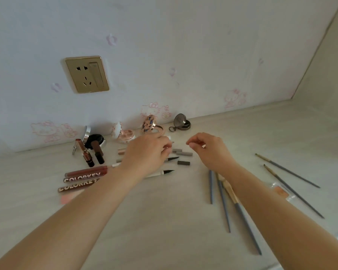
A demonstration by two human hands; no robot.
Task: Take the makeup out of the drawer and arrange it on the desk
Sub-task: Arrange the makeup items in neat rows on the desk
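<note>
Four open round compacts (180, 121), two brown upright lipsticks (86, 152), three brown COLORKEY lip-gloss tubes (86, 171), five thin grey-handled brushes (287, 170), two black-tipped eyeliner pens (164, 172).

Both forearms are bare from elbow to wrist, with no sleeves in sight. The left hand (146, 152) and right hand (211, 151) wear nothing, fingernails short and plain.
</note>
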